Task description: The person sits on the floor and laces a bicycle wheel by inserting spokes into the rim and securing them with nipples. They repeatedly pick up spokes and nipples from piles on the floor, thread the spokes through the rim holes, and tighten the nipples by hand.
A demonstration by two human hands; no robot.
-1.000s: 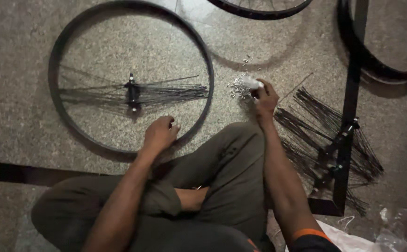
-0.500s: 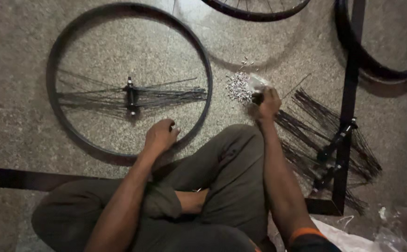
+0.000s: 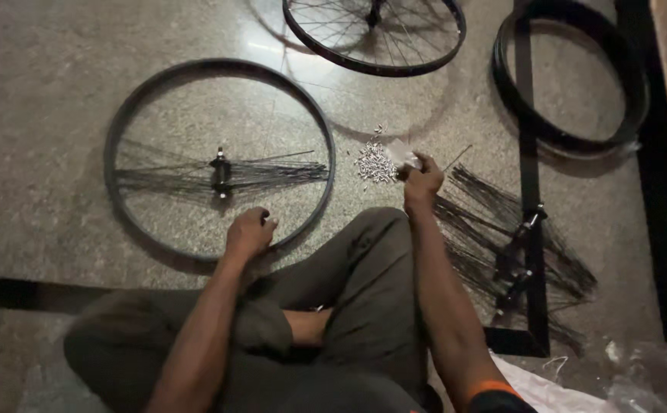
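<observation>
Black rim (image 3: 130, 126) lies flat on the speckled stone floor (image 3: 42, 76), hub (image 3: 220, 174) at its centre, loose spokes fanned left and right from the hub but not reaching the rim.

Left hand (image 3: 249, 233) rests curled on the near edge of the rim, same place as a second ago; whether it pinches anything I cannot tell.

Right hand (image 3: 423, 182) has changed. A second ago it sat at the far side of the little heap of silver nipples (image 3: 373, 163), by a pale scrap of wrapper (image 3: 401, 153); now it has drawn back to the heap's right edge, fingers closed together, apparently around a pick of nipples, though the grip hides what is inside. Hands remain well apart.

Reading: a fresh pick from the heap looks made, so lacing at the rim can go on.

Right of the knee: a bundle of black spokes (image 3: 494, 229) spread across a dark metal frame (image 3: 532, 229). Far side: a built wheel (image 3: 375, 34) and a bare tyre (image 3: 570, 84). Clear plastic bag (image 3: 647, 367) at near right.
</observation>
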